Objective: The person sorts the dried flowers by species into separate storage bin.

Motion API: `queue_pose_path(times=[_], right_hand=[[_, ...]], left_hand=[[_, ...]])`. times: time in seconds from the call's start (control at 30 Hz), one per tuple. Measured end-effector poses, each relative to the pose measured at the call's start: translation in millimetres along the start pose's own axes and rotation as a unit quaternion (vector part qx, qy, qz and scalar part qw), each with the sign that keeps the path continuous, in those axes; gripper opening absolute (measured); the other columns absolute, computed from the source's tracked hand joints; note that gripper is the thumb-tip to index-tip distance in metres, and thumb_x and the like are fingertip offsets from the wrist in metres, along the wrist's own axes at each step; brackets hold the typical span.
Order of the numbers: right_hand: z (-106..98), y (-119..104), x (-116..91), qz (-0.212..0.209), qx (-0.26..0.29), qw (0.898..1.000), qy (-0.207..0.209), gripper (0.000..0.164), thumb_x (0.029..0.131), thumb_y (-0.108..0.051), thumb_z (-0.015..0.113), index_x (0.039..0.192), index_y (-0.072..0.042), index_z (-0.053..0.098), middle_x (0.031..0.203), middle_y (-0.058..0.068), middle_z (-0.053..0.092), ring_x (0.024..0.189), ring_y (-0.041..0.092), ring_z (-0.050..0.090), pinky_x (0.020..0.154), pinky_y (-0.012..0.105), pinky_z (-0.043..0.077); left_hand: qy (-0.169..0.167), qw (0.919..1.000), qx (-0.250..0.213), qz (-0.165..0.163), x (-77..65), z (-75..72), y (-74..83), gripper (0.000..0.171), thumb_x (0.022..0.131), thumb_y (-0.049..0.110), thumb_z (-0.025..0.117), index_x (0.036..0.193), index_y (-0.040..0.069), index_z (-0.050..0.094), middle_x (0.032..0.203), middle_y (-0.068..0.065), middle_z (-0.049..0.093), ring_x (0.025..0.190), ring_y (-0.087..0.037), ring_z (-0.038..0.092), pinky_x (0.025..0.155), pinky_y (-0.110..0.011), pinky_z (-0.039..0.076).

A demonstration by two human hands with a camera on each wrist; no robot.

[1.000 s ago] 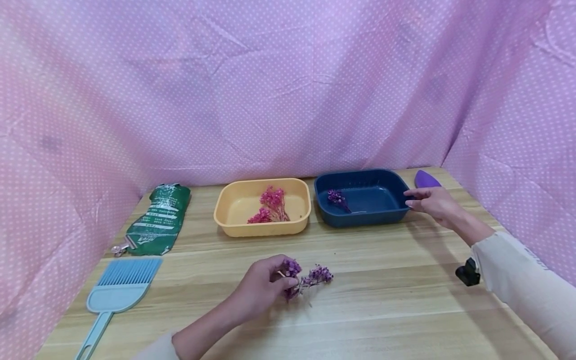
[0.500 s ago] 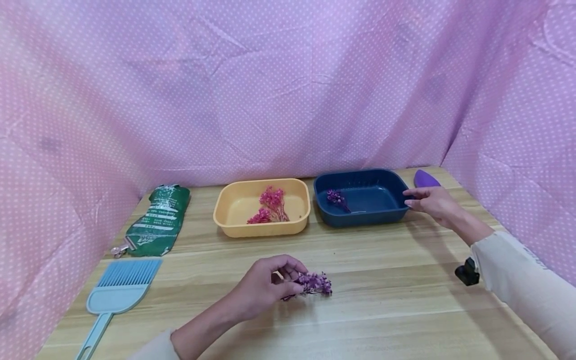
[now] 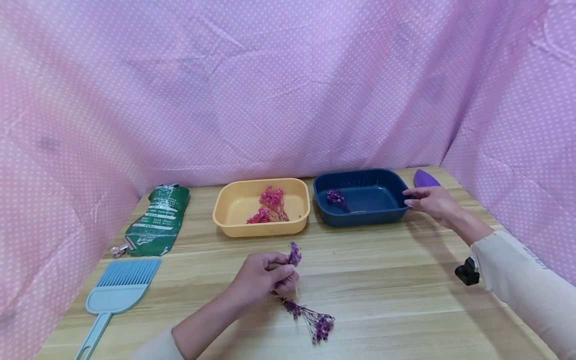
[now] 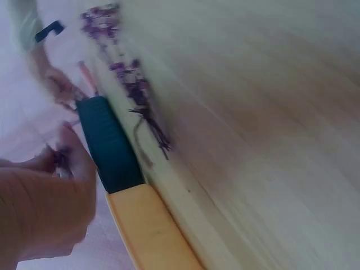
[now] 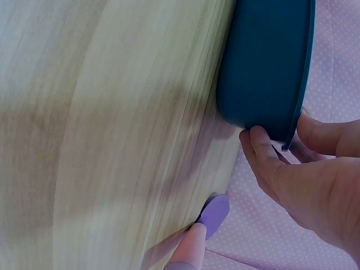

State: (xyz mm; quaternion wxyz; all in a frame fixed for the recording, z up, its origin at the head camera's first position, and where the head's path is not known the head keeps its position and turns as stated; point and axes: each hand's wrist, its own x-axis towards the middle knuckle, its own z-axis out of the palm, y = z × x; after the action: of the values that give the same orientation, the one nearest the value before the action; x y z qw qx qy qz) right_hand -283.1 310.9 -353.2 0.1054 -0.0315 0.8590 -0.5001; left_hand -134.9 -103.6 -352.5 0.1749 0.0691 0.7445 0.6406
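Observation:
My left hand (image 3: 263, 277) pinches a small sprig of purple dried flowers (image 3: 294, 254) between thumb and fingers, above the front middle of the table. A second purple sprig (image 3: 310, 317), with a thin dark stem, shows just below that hand; in the left wrist view this loose sprig (image 4: 135, 84) is apart from the fingers. On the right, my right hand (image 3: 434, 204) holds the right end of the dark blue tray (image 3: 364, 220). In the right wrist view its thumb is at the rim and its fingers touch the tray's outer wall. One purple sprig (image 3: 336, 198) lies inside this tray.
Left of the blue tray stands a yellow tray (image 3: 261, 230) holding pink dried flowers (image 3: 272, 200). A green bag (image 3: 159, 220) with a metal clip (image 3: 122, 247) and a light blue brush (image 3: 119, 292) lie at left. Behind my right hand is a purple pointed object (image 3: 425, 178).
The purple flowers bunched at my left hand have come apart: one sprig is now raised in the fingers, the other is lower and nearer the front. My right hand stays at the blue tray.

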Motion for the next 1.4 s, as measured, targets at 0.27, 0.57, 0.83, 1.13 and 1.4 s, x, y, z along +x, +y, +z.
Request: queue_pose_path(times=[0.27, 0.57, 0.83, 1.13, 1.4], right_hand=[[-0.1, 0.3, 1.0, 0.0, 0.002, 1.0, 0.002, 0.05, 0.098, -0.005, 0.052, 0.139, 0.018, 0.033, 0.137, 0.03, 0.041, 0.085, -0.009, 0.055, 0.079, 0.011, 0.051], [0.4, -2.3, 0.6, -0.003, 0.0, 1.0, 0.002, 0.05, 0.099, -0.005, 0.051, 0.139, 0.018, 0.033, 0.138, 0.035, 0.037, 0.086, -0.01, 0.053, 0.078, 0.01, 0.05], [0.3, -2.2, 0.3, 0.001, 0.001, 1.0, 0.003, 0.049, 0.098, -0.004, 0.051, 0.139, 0.018, 0.034, 0.138, 0.033, 0.038, 0.087, -0.009, 0.055, 0.079, 0.011, 0.05], [-0.1, -2.5, 0.5, 0.0, -0.004, 1.0, 0.003, 0.05, 0.098, -0.004, 0.052, 0.138, 0.018, 0.034, 0.138, 0.033, 0.039, 0.085, -0.009, 0.054, 0.077, 0.009, 0.05], [-0.3, -2.6, 0.7, 0.003, -0.002, 1.0, 0.002, 0.05, 0.098, -0.004, 0.052, 0.138, 0.019, 0.033, 0.137, 0.034, 0.039, 0.086, -0.009, 0.054, 0.078, 0.011, 0.051]], left_hand=[[0.006, 0.9887, -0.133, -0.07, 12.7, 4.3, 6.0, 0.028, 0.095, 0.009, 0.06, 0.115, -0.01, 0.056, 0.102, -0.02, 0.069, 0.084, -0.019, 0.071, 0.08, -0.03, 0.059], [0.039, 0.981, -0.168, -0.088, 43.7, 10.5, 13.7, 0.029, 0.097, 0.012, 0.057, 0.12, -0.006, 0.059, 0.111, -0.023, 0.066, 0.089, -0.021, 0.07, 0.082, -0.03, 0.058], [0.072, 0.9778, -0.18, -0.079, 80.3, 17.1, 24.2, 0.027, 0.095, 0.011, 0.06, 0.115, -0.007, 0.064, 0.104, -0.025, 0.068, 0.08, -0.021, 0.071, 0.077, -0.03, 0.059], [0.094, 0.9712, -0.188, -0.112, 114.9, 22.8, 39.6, 0.027, 0.092, 0.009, 0.064, 0.113, -0.008, 0.066, 0.089, -0.019, 0.071, 0.073, -0.021, 0.072, 0.071, -0.029, 0.06], [0.084, 0.9675, -0.193, -0.14, 136.7, 25.2, 53.4, 0.021, 0.093, -0.002, 0.058, 0.111, -0.011, 0.064, 0.101, -0.025, 0.069, 0.087, -0.028, 0.071, 0.074, -0.029, 0.059]])
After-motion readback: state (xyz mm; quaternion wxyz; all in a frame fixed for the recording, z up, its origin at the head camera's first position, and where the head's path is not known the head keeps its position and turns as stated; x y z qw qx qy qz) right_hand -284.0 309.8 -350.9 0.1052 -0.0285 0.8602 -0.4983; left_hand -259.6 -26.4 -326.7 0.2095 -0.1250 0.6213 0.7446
